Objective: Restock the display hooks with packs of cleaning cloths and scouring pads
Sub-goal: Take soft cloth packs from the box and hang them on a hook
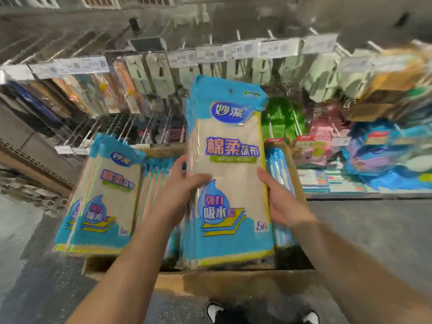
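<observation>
- Head view: a stack of cloth packs [230, 174], blue-edged with a beige cloth showing through the front, is held upright in front of the display, its hang hole at the top.
- The left hand [174, 195] grips the stack's left edge, thumb across the front and fingers curled behind.
- The right hand [281, 199] clasps the right edge, thumb on the front face, fingers out of sight behind.
- The stack's lower end sits over an open cardboard box [233, 286] on the floor.
- More packs of the same kind [105, 199] lean in the box's left side, and further ones stand on edge just right of the held stack.
- Behind, bare display hooks [121, 129] jut out at mid-left; the hooks above carry hanging goods under price tags [240, 50].
- To the right hang green, pink and blue packs [327, 127], much blurred.
- Two black-and-white shoes [216, 312] show at the bottom edge.
</observation>
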Demonstrator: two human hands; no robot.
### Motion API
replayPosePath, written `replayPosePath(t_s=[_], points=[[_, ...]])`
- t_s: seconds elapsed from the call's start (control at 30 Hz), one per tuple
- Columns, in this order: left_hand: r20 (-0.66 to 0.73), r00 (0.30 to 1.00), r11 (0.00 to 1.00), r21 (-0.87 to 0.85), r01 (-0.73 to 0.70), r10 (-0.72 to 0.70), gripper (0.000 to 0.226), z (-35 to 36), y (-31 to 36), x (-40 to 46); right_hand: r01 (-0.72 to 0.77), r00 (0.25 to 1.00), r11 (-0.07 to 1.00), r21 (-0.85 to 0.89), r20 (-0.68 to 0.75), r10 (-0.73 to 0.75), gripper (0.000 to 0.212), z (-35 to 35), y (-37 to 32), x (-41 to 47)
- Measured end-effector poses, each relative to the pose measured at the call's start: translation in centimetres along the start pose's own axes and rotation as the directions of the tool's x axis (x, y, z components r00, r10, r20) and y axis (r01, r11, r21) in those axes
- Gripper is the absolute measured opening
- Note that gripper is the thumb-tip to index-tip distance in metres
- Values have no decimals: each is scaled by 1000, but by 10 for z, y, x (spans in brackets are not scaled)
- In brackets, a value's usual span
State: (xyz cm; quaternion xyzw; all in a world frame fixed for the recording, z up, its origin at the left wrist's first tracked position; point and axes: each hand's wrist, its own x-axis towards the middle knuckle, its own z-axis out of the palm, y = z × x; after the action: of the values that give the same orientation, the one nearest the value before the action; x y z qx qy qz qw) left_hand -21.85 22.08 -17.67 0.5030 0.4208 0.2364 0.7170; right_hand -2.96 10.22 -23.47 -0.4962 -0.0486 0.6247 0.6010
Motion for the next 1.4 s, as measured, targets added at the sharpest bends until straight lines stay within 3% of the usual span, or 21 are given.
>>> replayPosePath(t_s=[0.17, 0.27, 0.33, 0.47, 0.6, 0.67, 0.73, 0.8, 0.87, 1.0, 1.1, 1.2, 1.23, 1.4], points=[[277, 961, 998, 68, 11, -30, 85, 136, -33, -6, 36, 987, 993, 113, -160, -17, 52, -116, -28, -88], [398, 916, 993, 122, -2, -47, 97, 231, -55, -20, 85, 981, 986, 144, -186, -57, 96, -199, -42, -147], [457, 888, 985, 170, -20, -60, 104, 299, -71, -33, 167, 955, 974, 151, -270, -122, 104, -257, -49, -189], [570, 813, 975, 224, -10, -122, 100, 440, -103, -71, 268, 908, 950, 158, -372, -194, 71, -372, -70, -282], [660, 736, 946, 314, -86, -152, 88, 566, -128, -109, 410, 840, 893, 185, -457, -292, 95, -473, -87, -371], [669, 725, 926, 356, -124, -160, 83, 617, -133, -123, 467, 791, 866, 179, -522, -319, 73, -507, -94, -410], [674, 716, 922, 371, -113, -184, 87, 663, -133, -130, 501, 761, 841, 205, -567, -315, 58, -532, -99, -439], [687, 696, 933, 355, -68, -210, 88, 717, -135, -139, 538, 725, 820, 197, -604, -331, 58, -563, -106, -470], [716, 657, 942, 335, -27, -236, 80, 768, -137, -145, 567, 696, 808, 160, -617, -367, 59, -587, -119, -496], [750, 601, 951, 303, 59, -277, 62, 860, -154, -145, 568, 679, 805, 172, -651, -340, 32, -639, -147, -539], [778, 534, 940, 320, 120, -333, 57, 927, -166, -135, 594, 656, 789, 160, -663, -360, 45, -685, -171, -555], [814, 458, 933, 337, 129, -358, 50, 998, -173, -121, 624, 568, 772, 119, -747, -344, 28, -744, -205, -563], [822, 442, 932, 337, 130, -359, 47, 1023, -177, -113, 633, 544, 766, 114, -769, -336, 31, -762, -219, -564], [829, 398, 919, 348, 184, -393, 60, 1150, -178, -70, 654, 519, 754, 61, -761, -389, 45, -853, -308, -565]])
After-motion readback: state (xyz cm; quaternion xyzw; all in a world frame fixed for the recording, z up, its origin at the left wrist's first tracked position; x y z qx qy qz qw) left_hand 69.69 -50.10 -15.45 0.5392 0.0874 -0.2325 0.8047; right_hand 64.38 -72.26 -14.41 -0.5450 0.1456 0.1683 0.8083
